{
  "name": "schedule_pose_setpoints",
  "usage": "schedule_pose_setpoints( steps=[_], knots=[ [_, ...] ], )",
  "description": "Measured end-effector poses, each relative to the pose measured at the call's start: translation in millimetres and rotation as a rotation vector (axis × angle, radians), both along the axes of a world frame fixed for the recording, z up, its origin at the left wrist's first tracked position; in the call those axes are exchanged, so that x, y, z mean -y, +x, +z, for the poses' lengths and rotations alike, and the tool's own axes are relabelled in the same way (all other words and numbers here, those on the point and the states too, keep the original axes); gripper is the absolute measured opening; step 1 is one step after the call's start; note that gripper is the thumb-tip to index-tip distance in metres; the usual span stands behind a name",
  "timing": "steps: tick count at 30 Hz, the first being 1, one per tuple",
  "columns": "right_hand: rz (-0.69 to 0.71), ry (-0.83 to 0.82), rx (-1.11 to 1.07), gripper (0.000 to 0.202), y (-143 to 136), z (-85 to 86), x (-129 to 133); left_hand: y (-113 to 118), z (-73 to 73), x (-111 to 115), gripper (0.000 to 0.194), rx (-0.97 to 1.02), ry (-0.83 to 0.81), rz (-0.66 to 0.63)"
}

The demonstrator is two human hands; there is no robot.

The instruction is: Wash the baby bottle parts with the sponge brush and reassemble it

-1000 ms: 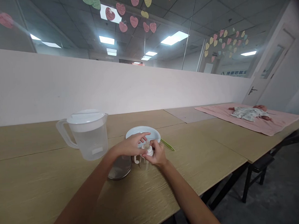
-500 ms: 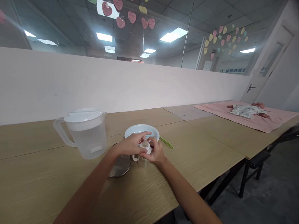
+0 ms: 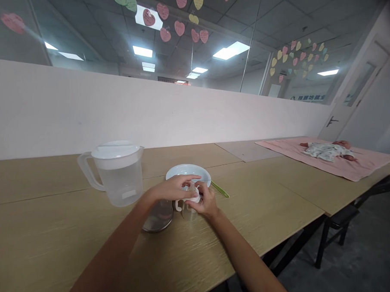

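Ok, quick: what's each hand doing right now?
Left hand: loosely curved, thumb at the white collar, fingers stretched above; whether it grips can't be told.
Right hand: closed on the white collar.

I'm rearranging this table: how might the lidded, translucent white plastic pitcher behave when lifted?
The pitcher is probably fairly stiff, since its walls stand without sagging. Its single side handle suggests it may tilt towards the spout when raised. Whether it holds liquid is hard to tell, so it could prove light or heavy.
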State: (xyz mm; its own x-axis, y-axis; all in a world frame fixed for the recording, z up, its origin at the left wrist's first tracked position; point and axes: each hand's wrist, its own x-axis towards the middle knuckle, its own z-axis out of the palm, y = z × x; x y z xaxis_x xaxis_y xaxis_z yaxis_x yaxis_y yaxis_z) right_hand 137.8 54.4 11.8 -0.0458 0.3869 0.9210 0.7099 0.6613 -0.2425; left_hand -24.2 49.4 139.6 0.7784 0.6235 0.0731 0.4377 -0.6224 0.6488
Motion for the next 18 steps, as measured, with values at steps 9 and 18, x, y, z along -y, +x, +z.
schedule_pose_setpoints(
  steps=[9,18],
  knots=[
    [-0.030,0.040,0.071,0.068,-1.2,6.6,2.2,7.5,-5.0,0.0,0.058,-0.037,0.102,0.146],
    [-0.011,-0.059,0.048,0.059,-4.0,9.1,3.4,4.1,-3.7,-2.7,0.061,-0.061,0.103,0.152]
  ],
)
